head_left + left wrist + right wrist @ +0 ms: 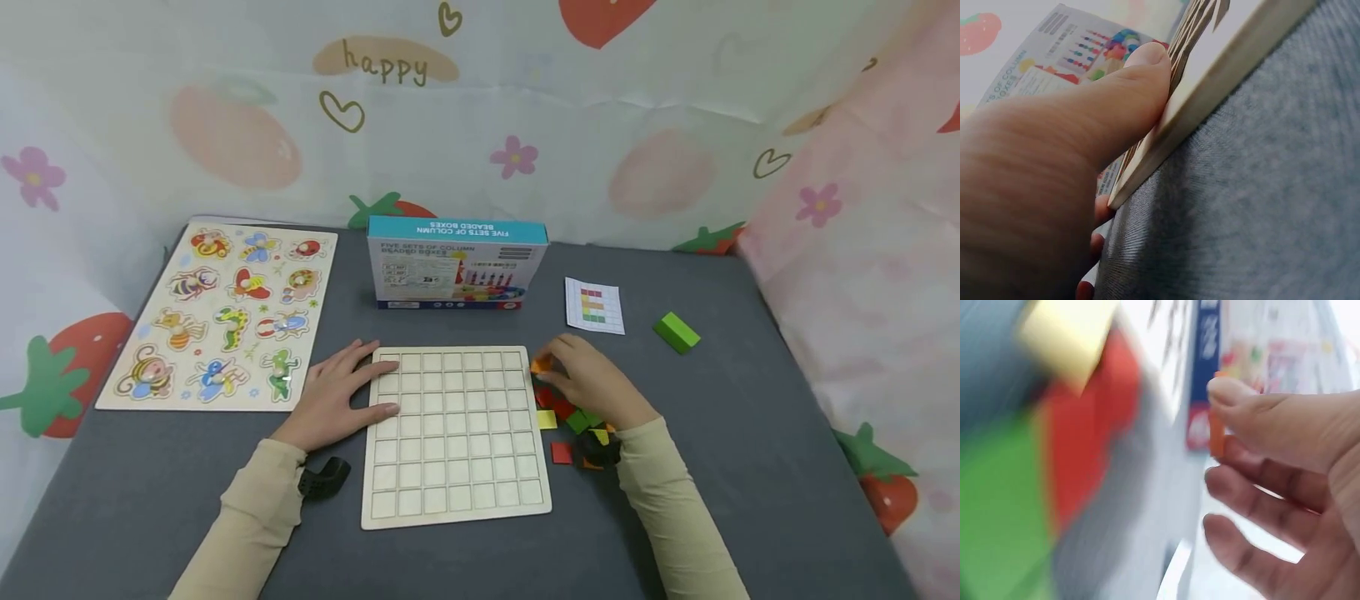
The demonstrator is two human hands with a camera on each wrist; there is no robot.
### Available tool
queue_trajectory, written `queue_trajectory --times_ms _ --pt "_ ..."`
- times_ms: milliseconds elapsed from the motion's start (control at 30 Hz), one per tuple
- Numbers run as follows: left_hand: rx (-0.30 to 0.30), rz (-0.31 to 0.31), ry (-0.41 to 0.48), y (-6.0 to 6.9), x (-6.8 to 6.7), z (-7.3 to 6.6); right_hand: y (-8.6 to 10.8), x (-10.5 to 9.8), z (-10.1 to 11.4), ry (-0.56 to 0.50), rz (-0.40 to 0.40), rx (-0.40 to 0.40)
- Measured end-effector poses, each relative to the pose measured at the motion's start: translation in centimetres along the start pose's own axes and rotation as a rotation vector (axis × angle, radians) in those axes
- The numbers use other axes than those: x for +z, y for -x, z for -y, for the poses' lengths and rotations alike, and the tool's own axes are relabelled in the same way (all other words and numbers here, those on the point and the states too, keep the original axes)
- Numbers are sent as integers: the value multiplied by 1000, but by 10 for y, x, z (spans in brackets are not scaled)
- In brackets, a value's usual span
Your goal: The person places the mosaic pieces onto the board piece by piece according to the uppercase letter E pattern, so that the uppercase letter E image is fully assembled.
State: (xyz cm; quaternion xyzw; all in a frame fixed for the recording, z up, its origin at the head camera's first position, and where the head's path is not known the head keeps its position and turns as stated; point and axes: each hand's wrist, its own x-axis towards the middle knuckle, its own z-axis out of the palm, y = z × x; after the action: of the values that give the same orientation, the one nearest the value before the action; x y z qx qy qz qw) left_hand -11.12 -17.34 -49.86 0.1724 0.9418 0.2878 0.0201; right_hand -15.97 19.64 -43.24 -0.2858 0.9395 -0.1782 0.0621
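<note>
A pale wooden grid board with square cells lies in the middle of the table. My left hand rests on its upper left edge, thumb and index finger extended over the rim; the thumb shows on the edge in the left wrist view. Just off the board's right side, my right hand pinches an orange tile between thumb and index finger. Below that hand lies a loose pile of tiles, with red, yellow and green ones showing; the hand and wrist camera hide part of it.
Behind the board stands a blue and white box. An insect puzzle board lies at the left. To the right are a small card with a coloured grid and a green block. A printed cloth hangs behind the table.
</note>
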Motion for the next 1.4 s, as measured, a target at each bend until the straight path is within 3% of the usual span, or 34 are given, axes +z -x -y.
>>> queue_trajectory --times_ms 200,333,533,833,1133,1400 --pt "30 -11 0 0 2 1 -29 11 39 -38 -9 -228" --pt "34 -26 -8 0 4 0 -46 23 57 -33 35 -300" --pt "36 -45 -18 -1 6 -1 -62 39 73 -30 105 -329" --pt "42 -54 -24 -1 7 -3 -68 48 79 1 96 -346" --pt "47 -13 -67 0 6 -3 -71 49 85 19 114 -333" --pt "38 -17 -103 0 5 -1 -75 50 87 40 123 -323"
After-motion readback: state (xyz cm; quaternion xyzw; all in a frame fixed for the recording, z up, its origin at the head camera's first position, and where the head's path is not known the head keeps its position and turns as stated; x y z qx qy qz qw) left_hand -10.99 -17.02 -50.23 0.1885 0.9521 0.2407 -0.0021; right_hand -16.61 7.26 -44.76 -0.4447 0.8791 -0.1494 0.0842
